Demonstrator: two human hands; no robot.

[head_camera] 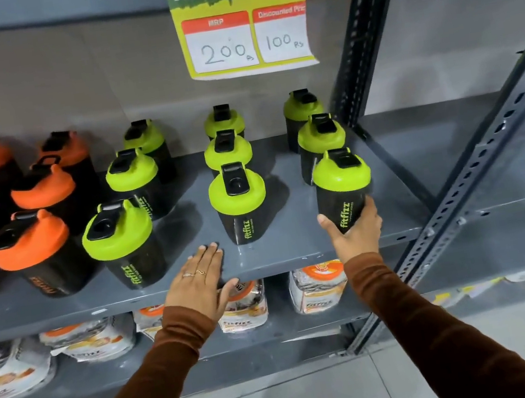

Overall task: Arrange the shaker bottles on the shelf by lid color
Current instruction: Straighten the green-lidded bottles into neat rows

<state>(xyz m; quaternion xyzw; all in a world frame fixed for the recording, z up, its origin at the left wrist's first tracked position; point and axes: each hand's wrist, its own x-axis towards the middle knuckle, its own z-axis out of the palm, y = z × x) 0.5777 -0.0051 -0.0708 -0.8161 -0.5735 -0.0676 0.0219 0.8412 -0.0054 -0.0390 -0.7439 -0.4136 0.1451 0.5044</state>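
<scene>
Black shaker bottles stand on a grey metal shelf [283, 251]. Several with orange lids [30, 243] fill the left side. Green-lidded ones stand in three rows running front to back: left row [116, 228], middle row [236, 193], right row. My right hand [355, 232] grips the base of the front green-lidded bottle [343, 185] of the right row, which stands at the shelf's front right. My left hand [199, 284] lies flat on the shelf's front edge, fingers spread, holding nothing, between the left and middle green rows.
A yellow price sign [246, 27] hangs from the shelf above. A perforated steel upright [478, 169] slants down at the right. Packaged pouches [317, 288] lie on the lower shelf. Bare shelf surface shows between the green rows.
</scene>
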